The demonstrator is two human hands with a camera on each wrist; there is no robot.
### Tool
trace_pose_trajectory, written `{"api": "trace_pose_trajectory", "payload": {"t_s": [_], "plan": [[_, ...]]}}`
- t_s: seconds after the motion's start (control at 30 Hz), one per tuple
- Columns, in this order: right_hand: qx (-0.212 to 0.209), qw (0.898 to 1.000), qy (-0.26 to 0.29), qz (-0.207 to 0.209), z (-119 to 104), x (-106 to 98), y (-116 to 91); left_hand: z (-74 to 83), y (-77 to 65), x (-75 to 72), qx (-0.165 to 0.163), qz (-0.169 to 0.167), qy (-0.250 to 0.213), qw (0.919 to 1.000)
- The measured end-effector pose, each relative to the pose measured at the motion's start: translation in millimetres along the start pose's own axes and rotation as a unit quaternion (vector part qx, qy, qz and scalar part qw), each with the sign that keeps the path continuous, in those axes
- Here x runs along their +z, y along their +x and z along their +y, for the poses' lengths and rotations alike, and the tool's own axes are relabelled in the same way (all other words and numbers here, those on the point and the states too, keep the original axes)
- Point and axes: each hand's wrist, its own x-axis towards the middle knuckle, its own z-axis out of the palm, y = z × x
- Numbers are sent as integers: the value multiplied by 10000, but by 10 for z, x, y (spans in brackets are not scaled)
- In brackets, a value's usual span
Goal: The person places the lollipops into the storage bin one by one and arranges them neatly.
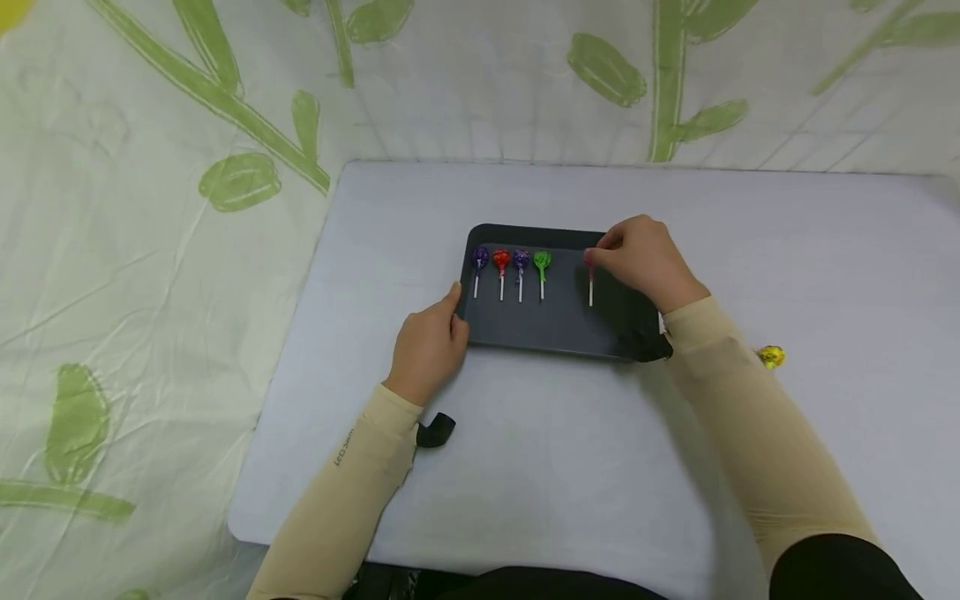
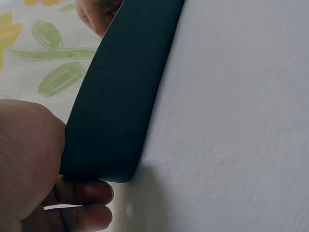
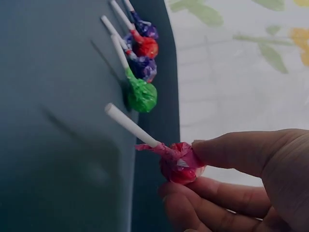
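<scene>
A dark rectangular tray [image 1: 540,327] lies on the white table. Its left edge is held by my left hand [image 1: 427,352], the thumb at the rim; in the left wrist view, fingertips [image 2: 91,217] show below the tray's corner. Over the tray's right part, my right hand [image 1: 647,260] pinches the wrapped head of a pink lollipop [image 3: 179,164] between thumb and fingers, its white stick free. Left of it in the tray stand in a row a green lollipop [image 1: 542,261], a purple one [image 1: 521,260], a red one [image 1: 502,260] and another purple one [image 1: 480,257].
A yellow-wrapped candy [image 1: 771,357] lies on the white table [image 1: 525,467] to the right, partly behind my right forearm. A cloth with green leaf prints [image 1: 240,182] borders the table at the left and back. A black strap end [image 1: 437,431] sticks out from my left wrist.
</scene>
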Motion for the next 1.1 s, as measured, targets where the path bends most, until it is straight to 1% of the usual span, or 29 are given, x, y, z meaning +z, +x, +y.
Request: {"api": "trace_pose_trajectory", "payload": {"t_s": [0.3,0.53,0.8,1.1], "plan": [[-106,9998,-102,-155,-81,89,75,16,-29,-7,-43,27,24,10000],[6,9992,-220,-326,-126,135,123,50,-37,-9,-21,52,6,10000],[171,9983,-239,-504,-111,162,149,91,-47,10,-22,41,31,10000],[172,9987,-195,-428,-37,219,175,132,-29,33,-23,-46,10,10000]]}}
